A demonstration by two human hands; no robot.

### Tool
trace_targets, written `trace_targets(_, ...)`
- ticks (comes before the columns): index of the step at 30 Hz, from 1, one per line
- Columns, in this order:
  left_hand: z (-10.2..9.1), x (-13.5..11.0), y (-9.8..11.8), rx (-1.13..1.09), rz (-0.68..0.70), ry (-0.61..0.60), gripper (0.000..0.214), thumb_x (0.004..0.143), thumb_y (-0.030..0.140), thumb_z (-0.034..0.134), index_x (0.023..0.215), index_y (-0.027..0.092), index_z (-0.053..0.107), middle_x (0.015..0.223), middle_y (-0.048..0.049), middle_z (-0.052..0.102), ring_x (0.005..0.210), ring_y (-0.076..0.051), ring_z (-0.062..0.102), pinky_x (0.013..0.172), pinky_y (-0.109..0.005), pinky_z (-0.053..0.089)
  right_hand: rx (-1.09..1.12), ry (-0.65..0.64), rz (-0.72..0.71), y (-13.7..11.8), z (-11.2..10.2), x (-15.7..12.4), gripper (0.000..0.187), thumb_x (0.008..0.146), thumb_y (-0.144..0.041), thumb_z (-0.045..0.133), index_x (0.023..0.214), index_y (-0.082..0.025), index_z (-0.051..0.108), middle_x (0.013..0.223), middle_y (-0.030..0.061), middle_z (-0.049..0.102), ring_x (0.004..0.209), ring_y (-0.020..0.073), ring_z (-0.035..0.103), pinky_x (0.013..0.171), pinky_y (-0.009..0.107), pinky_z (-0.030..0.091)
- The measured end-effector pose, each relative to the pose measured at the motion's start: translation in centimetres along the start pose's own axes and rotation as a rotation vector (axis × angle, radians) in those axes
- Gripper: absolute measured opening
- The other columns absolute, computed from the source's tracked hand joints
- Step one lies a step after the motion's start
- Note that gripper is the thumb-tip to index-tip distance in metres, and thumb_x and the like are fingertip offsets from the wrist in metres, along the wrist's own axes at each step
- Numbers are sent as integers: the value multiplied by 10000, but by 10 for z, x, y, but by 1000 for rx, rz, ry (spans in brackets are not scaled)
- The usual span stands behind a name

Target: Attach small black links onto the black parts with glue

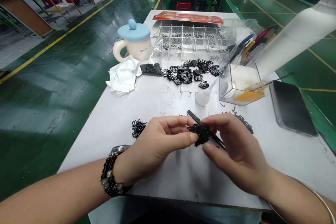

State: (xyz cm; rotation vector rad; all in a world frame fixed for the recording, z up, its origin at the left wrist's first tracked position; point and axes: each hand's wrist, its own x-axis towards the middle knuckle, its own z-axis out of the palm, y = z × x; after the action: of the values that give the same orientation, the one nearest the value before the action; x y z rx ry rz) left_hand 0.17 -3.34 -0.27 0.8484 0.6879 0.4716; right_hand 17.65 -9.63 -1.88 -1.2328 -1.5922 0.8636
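Observation:
A small flat black piece with a jagged outline (201,134) is held up over the near part of the table. My left hand (162,138) is closed on its left side, pinching it between thumb and fingers. My right hand (236,150) grips the right edge of the same piece with thumb and fingertips. Behind the piece runs a slim black stick-like tool (193,116), partly covered by my right hand; whether it is held or lies on the table I cannot tell. A pile of small curved black bits (138,127) lies beside my left hand.
Beyond my hands are a white squeeze bottle (202,97), a heap of black parts (181,74) and a clear compartment tray (194,38). A lidded mug (139,47) and crumpled tissue (123,77) stand left. To the right are a clear tool box (240,92) and black phone-like slab (292,106).

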Motion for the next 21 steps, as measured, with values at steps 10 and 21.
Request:
trace_targets(10, -6, 1, -2, 23, -79, 81, 152, 685, 171, 779, 801, 172, 682, 643, 32, 688, 601, -55, 578, 619, -171, 414, -543, 409, 235, 18, -39, 32, 360, 745, -299, 670, 1027, -227, 458, 802, 9, 586, 679, 181, 555, 584, 313, 386)
trace_targets(21, -3, 1, 0, 117, -126, 133, 138, 672, 171, 759, 783, 160, 679, 608, 32, 650, 624, -102, 581, 716, -253, 426, -804, 161, 347, 36, -29, 50, 314, 791, -480, 590, 956, -220, 653, 602, 0, 598, 553, 178, 553, 546, 295, 366)
